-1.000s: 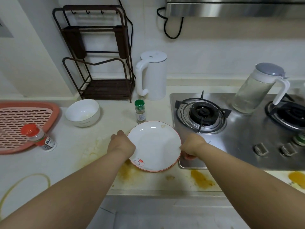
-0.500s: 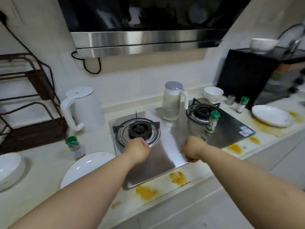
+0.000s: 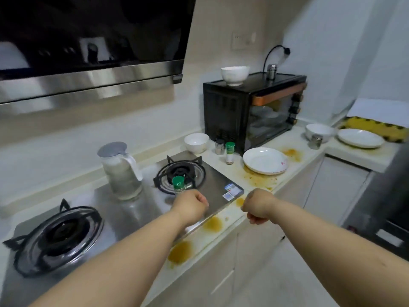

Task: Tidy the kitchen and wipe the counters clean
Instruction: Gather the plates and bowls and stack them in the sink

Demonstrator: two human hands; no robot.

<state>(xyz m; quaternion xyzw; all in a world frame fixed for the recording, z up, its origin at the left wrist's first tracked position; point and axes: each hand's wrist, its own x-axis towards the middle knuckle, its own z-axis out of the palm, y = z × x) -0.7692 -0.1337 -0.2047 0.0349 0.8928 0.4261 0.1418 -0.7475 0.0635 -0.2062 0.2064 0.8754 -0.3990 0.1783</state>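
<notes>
Fingers of left hand (image 3: 190, 206) curled into an empty fist above the front right corner of the steel hob (image 3: 124, 209); fingers of right hand (image 3: 257, 206) likewise clenched on nothing, past the hob edge, over the stained counter (image 3: 223, 227). Both fists apart, neither touching any surface as far as visible.

Just behind the left fist: green-capped spice jar (image 3: 178, 184), upright on the hob by the right burner (image 3: 180, 173), lower part hidden by the knuckles. Further left: clear jug with grey lid (image 3: 120, 171) between the two burners; left burner (image 3: 59, 235) near the bottom corner.

Orange-yellow spill patches (image 3: 180, 251) along the counter front, more beneath and beside the white plate (image 3: 265, 160) right of the hob. Beyond: white bowl (image 3: 196, 142), small steel shaker (image 3: 219, 146), second green-capped jar (image 3: 229, 152), black toaster oven (image 3: 254, 111) with another bowl (image 3: 235, 75) on top.

Compared with half a second ago: view swung rightwards, kettle, rack and left-hand plate gone from sight, far corner with extra bowl (image 3: 318, 132) and plate (image 3: 360, 138) now showing. Fists unchanged in shape, now level with the right burner instead of the left.
</notes>
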